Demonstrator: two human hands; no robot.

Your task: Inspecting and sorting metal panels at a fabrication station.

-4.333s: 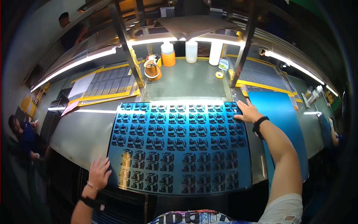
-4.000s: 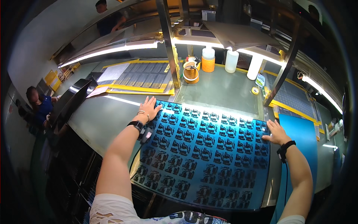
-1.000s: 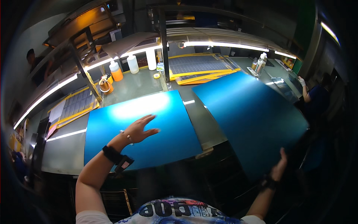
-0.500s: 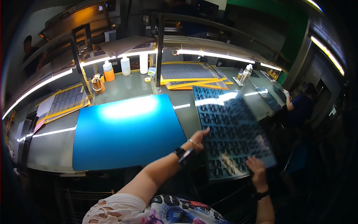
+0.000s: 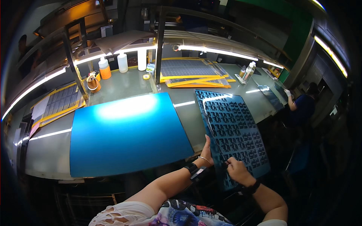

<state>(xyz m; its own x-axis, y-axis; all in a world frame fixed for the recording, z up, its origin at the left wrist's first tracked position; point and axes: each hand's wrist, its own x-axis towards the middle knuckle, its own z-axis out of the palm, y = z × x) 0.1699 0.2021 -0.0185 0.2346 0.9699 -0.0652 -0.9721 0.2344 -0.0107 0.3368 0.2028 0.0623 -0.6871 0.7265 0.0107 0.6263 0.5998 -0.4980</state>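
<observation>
A dark blue sheet with rows of black printed shapes (image 5: 247,141) stands tilted at the right of the bench's front edge. My left hand (image 5: 206,153) grips its left edge, thumb up, with the other fingers hidden behind it. My right hand (image 5: 239,172) is closed in a pinch at the lower left of the printed face; what is between the fingertips is too small to make out. Along the sheet's left side a blue strip looks slightly apart from the printed layer. To the left, a plain bright blue sheet (image 5: 128,139) lies flat on the bench, touched by neither hand.
Yellow-edged patterned sheets (image 5: 192,71) lie stacked at the back, others (image 5: 62,103) at the left. An orange-and-white bottle (image 5: 104,69), a white bottle (image 5: 122,63) and a tape roll (image 5: 146,77) stand under the lit shelf (image 5: 211,52). Another person (image 5: 305,107) works at far right.
My right hand has moved left from the sheet's lower right and closed at its face. The left hand has slid lower along the edge. The printed sheet has tilted and dropped slightly.
</observation>
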